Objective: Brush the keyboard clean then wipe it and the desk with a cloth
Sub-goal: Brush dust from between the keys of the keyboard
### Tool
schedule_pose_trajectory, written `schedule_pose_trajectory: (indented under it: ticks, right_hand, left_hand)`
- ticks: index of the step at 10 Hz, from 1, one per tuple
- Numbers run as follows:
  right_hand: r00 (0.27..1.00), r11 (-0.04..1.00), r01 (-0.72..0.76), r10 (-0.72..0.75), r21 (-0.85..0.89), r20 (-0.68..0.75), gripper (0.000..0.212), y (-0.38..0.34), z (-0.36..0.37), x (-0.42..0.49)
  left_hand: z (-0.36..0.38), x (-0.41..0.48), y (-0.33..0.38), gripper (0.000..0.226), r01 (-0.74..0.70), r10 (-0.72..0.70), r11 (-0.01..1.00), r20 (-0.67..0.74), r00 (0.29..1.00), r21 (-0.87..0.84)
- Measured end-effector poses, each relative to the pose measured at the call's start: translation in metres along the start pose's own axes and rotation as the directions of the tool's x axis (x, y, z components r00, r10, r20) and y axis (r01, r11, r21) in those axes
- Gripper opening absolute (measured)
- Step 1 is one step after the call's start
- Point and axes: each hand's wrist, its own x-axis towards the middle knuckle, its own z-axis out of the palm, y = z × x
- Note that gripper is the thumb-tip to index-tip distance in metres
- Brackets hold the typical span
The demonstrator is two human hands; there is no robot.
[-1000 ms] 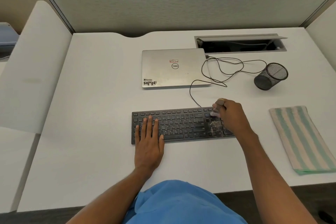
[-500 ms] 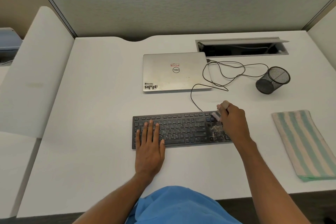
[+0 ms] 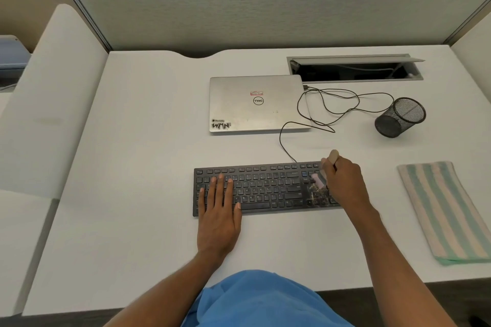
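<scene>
A black keyboard [image 3: 265, 188] lies on the white desk [image 3: 146, 167] in front of me. My left hand [image 3: 219, 212] rests flat on its left keys, fingers spread. Over the keyboard's right end my right hand [image 3: 344, 183] grips a small brush [image 3: 320, 178]; its wooden handle sticks up past my fingers and its pale bristles touch the keys. Light crumbs [image 3: 316, 192] lie on the keys just below the bristles. A folded cloth [image 3: 443, 210] with green and cream stripes lies on the desk to the right, apart from my hands.
A closed silver laptop [image 3: 257, 103] sits behind the keyboard, with a looped black cable [image 3: 332, 111] beside it. A black mesh pen cup [image 3: 401, 117] lies tipped at the right. An open cable hatch [image 3: 353, 69] is at the back; partition walls surround the desk.
My right hand with the brush has shifted slightly up the keyboard's right end, with the bristles now above the crumbs. My left hand stays flat on the keys.
</scene>
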Motion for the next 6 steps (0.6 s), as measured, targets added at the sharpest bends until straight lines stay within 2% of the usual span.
schedule_pose_trajectory:
  ticks: [2,3,4,5,6]
  right_hand:
    - [0.993,0.996,0.033,-0.024,0.079,-0.119,0.036,-0.003,-0.001,0.001]
    - [0.996,0.996,0.040,-0.033,0.080,-0.088,0.038,0.001,0.004,-0.002]
    - [0.998,0.997,0.044,-0.048,-0.070,-0.051,0.045,0.014,0.006,0.000]
    - [0.997,0.997,0.016,-0.022,-0.077,-0.073,0.046,0.016,0.002,0.005]
    - [0.988,1.000,0.001,0.000,0.006,-0.153,0.042,0.011,0.001,0.009]
  left_hand:
    - [0.000,-0.001,-0.001,0.064,-0.001,0.001,1.000,-0.003,1.000,-0.005]
    - [0.000,-0.001,0.000,0.064,-0.005,0.005,1.000,-0.008,1.000,-0.010]
    - [0.000,-0.001,0.000,0.064,-0.004,0.004,1.000,-0.008,1.000,-0.010]
    - [0.000,0.000,0.000,0.064,-0.002,0.002,1.000,-0.005,1.000,-0.009]
    - [0.000,0.000,-0.001,0.064,-0.010,0.010,1.000,-0.012,1.000,-0.010]
